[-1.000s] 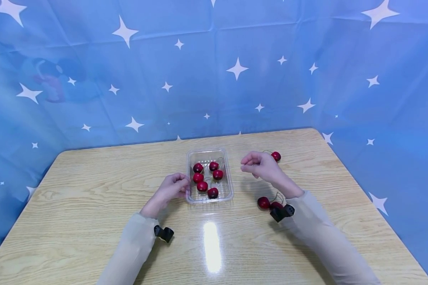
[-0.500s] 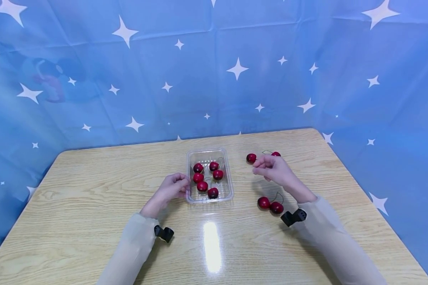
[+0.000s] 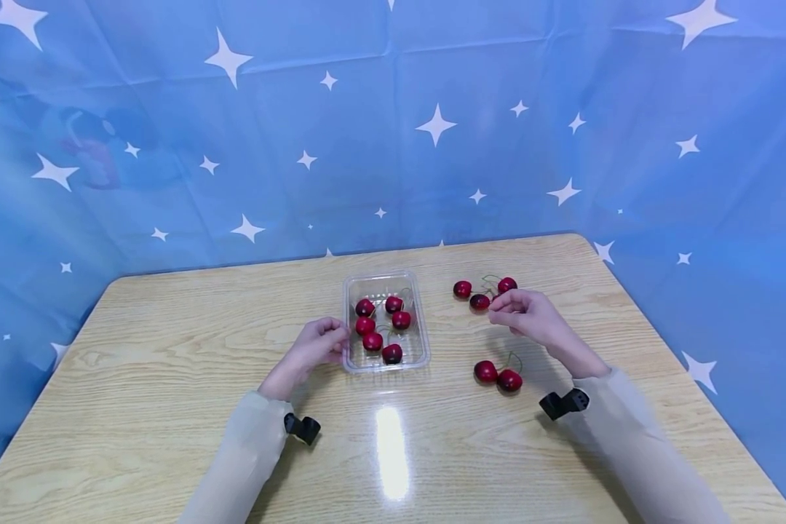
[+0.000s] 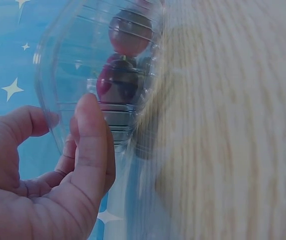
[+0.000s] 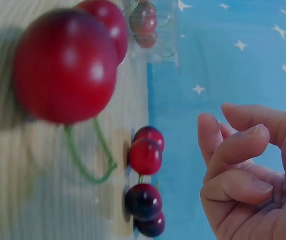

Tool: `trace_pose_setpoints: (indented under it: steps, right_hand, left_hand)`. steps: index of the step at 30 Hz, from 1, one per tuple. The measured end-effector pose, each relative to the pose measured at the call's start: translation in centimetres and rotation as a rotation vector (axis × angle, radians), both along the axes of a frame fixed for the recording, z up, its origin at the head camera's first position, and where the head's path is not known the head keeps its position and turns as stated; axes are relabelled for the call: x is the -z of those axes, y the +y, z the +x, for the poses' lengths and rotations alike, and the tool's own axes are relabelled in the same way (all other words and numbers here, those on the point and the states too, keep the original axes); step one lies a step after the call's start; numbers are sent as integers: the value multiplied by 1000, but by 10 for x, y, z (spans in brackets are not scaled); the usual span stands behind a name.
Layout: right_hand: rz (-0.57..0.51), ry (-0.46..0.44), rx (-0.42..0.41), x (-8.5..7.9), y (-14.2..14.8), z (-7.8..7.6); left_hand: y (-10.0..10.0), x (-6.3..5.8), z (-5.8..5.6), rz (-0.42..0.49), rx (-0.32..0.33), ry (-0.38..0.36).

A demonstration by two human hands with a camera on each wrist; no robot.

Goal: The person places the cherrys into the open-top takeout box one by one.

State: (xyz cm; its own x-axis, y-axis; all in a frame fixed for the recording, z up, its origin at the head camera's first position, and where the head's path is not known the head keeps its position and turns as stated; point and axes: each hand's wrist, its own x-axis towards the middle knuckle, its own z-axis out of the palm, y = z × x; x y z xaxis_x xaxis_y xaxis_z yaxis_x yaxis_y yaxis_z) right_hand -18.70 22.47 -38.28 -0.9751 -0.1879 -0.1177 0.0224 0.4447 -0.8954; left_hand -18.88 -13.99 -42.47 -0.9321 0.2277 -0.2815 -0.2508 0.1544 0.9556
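Note:
My left hand (image 3: 316, 342) pinches the left rim of a clear plastic container (image 3: 421, 342); in the left wrist view the rim (image 4: 47, 117) passes between thumb and fingers. Several dark red cherries (image 3: 372, 342) with stems lie inside it. To the right, my right hand (image 3: 530, 316) hovers over the table with loosely bent fingers and nothing between them, as the right wrist view shows a gap at the fingertips (image 5: 209, 125). Its fingers overlap the back group of cherries (image 3: 479, 302) in the head view, partly covering one.
Two cherries (image 3: 509, 380) joined by a green stem lie on the wooden table (image 3: 170, 364) nearer than my right hand, and loom large as a cherry (image 5: 65, 67) in the right wrist view. A blue curtain with white stars (image 3: 288, 109) hangs behind the table's far edge.
My right hand has drawn away to the right and slightly nearer, uncovering cherries at the back and the joined pair in front. My left hand stays at the container's rim.

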Motion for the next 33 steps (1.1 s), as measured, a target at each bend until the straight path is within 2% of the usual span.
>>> trace_pose_setpoints:
  steps: [13,23,33]
  right_hand:
    - [51,-64,-38,16,20,6]
    - [119,-99,-136,23,28,8]
    - [186,-98,-213,24,32,9]
  left_hand:
    - [0,-1,0,7,6,3]
    - [1,0,0,9,-20,-16]
    - [1,-1,1,5,-23,-13]
